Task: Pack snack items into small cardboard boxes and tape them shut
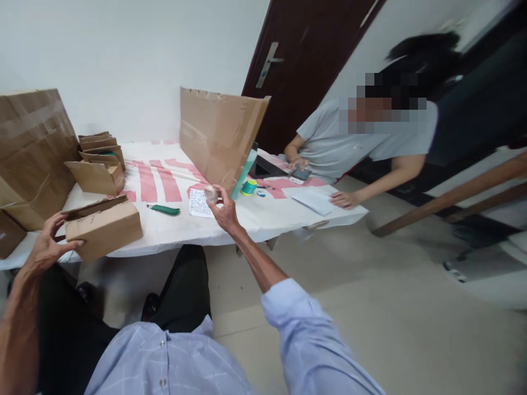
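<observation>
My left hand (50,241) grips the left end of a small brown cardboard box (109,227), thumb on the near side and fingers at the back. The box sits at the table's front edge, with a torn, rough-edged opening along its top. My right hand (224,210) pinches a small rounded, translucent pinkish-brown thing (211,193), whose kind I cannot make out. It is held over a white paper sheet (198,203) with rows of small printed marks. Between the hands, a green-handled cutter (163,209) lies on the table.
A large cardboard panel (218,131) stands upright mid-table, near a green and yellow tape roll (248,187). Several small open boxes (99,175) and a big carton (35,153) are at left. A person (366,142) sits at right, near a phone (302,173) and white paper (313,201).
</observation>
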The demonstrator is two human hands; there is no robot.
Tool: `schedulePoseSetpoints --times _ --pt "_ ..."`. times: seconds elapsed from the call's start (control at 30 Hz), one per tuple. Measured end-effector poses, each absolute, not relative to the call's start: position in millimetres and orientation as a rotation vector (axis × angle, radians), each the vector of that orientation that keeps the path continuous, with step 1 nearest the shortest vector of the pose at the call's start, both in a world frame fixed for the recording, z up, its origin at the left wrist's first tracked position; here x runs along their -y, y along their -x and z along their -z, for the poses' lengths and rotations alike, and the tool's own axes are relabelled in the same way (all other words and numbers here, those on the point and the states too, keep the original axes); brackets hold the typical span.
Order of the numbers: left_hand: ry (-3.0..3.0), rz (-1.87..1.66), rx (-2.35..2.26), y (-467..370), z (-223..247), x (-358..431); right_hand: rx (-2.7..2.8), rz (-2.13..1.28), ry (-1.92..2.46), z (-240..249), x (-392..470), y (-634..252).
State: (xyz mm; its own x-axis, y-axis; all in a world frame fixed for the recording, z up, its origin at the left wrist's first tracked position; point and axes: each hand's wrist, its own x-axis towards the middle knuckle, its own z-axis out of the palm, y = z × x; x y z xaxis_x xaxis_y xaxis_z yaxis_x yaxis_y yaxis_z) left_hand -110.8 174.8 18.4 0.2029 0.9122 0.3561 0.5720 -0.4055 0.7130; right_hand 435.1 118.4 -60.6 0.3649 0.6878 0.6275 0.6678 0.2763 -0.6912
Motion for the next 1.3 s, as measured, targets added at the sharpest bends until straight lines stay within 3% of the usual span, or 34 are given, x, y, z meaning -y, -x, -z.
schedulePoseSetpoints --times 0.23,0.43,0.8,1.07,1.2,1.3 --pt "-2.107 -1.841 -1.519 69.2 -30.7 -75.5 1.764 0.120 0.968 19.2 -45.5 -316.8" --pt "-1.787 -1.222 -0.988 0.7 -22.8 -2.6 2.019 0.083 0.676 12.3 -16.9 -229.3" --pt "-1.478 -1.406 -0.766 14.0 7.2 3.5 1.739 -0.886 0.760 18.0 14.2 -188.4" --pt "-1.500 -1.463 -0.943 32.5 -1.6 8.4 1.793 -0.686 0.817 21.5 13.9 -172.4" --pt "-1.575 -1.279 -1.032 29.3 -9.6 14.9 1.966 -0.446 0.757 14.0 7.7 -167.7" --pt "-1.551 -1.259 -1.033 19.4 -5.8 13.6 1.970 -0.448 0.716 9.2 6.7 -163.5"
